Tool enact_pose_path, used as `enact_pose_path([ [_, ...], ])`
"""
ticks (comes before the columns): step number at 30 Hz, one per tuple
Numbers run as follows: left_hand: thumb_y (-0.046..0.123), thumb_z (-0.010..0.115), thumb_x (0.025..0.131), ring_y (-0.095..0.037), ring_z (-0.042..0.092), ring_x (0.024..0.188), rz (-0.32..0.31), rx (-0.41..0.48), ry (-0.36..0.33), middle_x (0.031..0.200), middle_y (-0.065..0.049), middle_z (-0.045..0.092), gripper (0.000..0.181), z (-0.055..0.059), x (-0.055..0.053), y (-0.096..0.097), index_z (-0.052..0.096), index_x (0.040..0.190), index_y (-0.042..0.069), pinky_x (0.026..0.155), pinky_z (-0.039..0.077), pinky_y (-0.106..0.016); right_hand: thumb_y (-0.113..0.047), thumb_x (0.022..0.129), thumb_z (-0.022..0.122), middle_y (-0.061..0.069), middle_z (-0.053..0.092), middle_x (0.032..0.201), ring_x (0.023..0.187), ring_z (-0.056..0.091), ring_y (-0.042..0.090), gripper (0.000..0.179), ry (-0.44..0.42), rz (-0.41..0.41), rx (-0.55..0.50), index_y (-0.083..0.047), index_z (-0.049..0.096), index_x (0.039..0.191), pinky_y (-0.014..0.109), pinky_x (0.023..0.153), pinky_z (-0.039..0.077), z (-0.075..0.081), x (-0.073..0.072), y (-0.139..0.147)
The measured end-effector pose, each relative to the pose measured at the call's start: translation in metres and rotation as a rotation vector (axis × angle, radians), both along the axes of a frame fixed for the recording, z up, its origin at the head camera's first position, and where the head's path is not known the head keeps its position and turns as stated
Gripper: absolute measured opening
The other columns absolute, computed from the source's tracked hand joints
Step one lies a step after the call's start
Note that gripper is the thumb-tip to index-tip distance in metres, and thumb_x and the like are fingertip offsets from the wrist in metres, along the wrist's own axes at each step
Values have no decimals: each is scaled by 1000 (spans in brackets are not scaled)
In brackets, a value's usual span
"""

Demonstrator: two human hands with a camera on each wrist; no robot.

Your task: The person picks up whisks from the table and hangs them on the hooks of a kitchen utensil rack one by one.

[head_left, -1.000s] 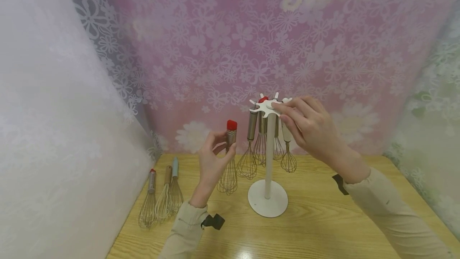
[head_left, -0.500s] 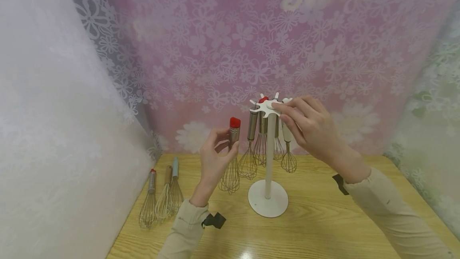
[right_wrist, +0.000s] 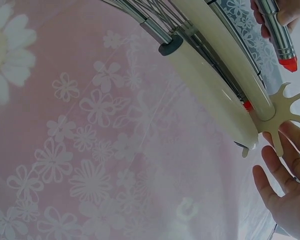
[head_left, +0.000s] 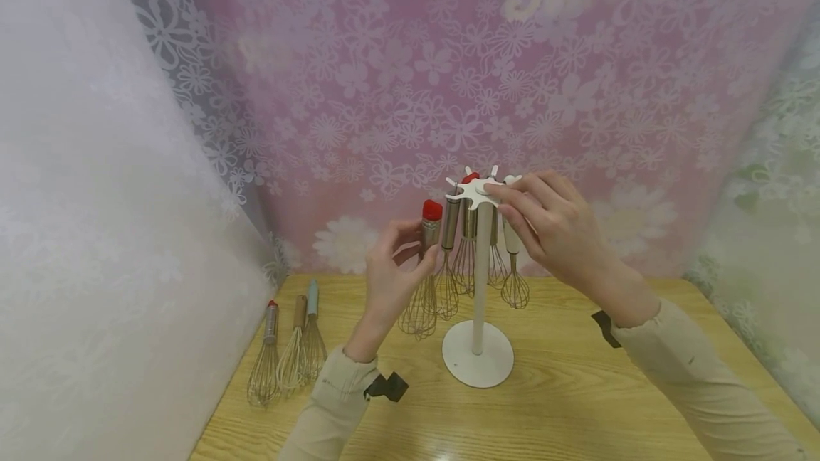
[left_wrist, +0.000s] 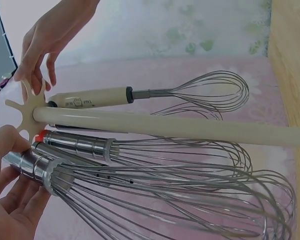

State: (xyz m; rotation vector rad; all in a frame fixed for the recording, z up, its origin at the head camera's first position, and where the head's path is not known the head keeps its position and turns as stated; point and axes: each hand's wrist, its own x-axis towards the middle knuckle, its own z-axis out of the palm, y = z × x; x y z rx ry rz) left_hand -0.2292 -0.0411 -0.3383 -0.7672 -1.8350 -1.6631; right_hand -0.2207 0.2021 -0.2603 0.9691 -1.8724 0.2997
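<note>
My left hand [head_left: 393,269] grips a steel-handled whisk [head_left: 430,232] with a red tip, fingers and thumb around the handle near its upper end. The whisk hangs upright, just left of a white whisk stand [head_left: 482,269]. Fingertips of my right hand [head_left: 557,223] rest on the stand's hooked top [head_left: 470,193], fairly straight in the right wrist view. From the hooks hang several whisks, among them a cream-handled whisk [left_wrist: 92,97], a red-tipped steel whisk [left_wrist: 77,144] and a plain steel-handled whisk [head_left: 451,226]. The held whisk's red tip [right_wrist: 289,64] is apart from the hooks.
Side by side at the table's left lie a red-tipped steel whisk [head_left: 271,326], a wooden-handled whisk [head_left: 300,311] and a light-blue-handled whisk [head_left: 312,299]. The stand's round base [head_left: 461,368] sits on the wooden table [head_left: 576,390]. A floral curtain [head_left: 410,91] rises behind.
My left hand has carried the red-tipped whisk right and slightly up, closer to the stand and its hanging whisks. My right hand stays on the stand's top.
</note>
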Motion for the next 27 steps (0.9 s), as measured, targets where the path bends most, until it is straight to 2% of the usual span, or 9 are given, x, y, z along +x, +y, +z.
enact_pose_path([
  [5, -10, 74, 85, -39, 68, 105, -2, -17, 18, 113, -26, 66, 38, 5, -1, 4, 60, 120, -10, 90, 61, -44, -31, 111, 41, 16, 65, 94, 91, 56, 37, 43, 4, -5, -1, -2, 71, 123, 48, 81, 49, 0, 0, -1],
  [10, -6, 74, 87, -31, 69, 105, -16, -29, 31, 113, -21, 68, 36, 8, -2, 4, 62, 121, -5, 90, 61, -34, -31, 111, 41, 16, 64, 95, 91, 56, 37, 43, 3, -8, -3, -2, 71, 124, 47, 81, 49, -1, 0, -1],
  [15, -1, 74, 89, -30, 69, 104, -41, -36, 41, 113, -19, 68, 35, 12, -1, 6, 62, 122, -3, 89, 60, -32, -31, 111, 41, 15, 64, 94, 90, 56, 36, 43, 6, -8, -3, -3, 71, 124, 46, 79, 49, -1, -1, -2],
  [21, 1, 74, 90, -29, 70, 103, -58, -50, 4, 115, -18, 68, 35, 16, 0, 8, 62, 123, -2, 90, 60, -31, -32, 111, 41, 14, 64, 94, 88, 56, 35, 44, 24, 20, -30, -4, 72, 123, 46, 75, 48, -1, -1, -3],
  [27, 2, 74, 90, -29, 70, 103, -65, -61, -24, 116, -17, 69, 36, 16, 0, 10, 63, 124, -1, 89, 60, -31, -33, 111, 40, 14, 63, 93, 88, 55, 35, 45, 19, 21, -30, -4, 72, 123, 46, 76, 48, -1, -2, -3],
])
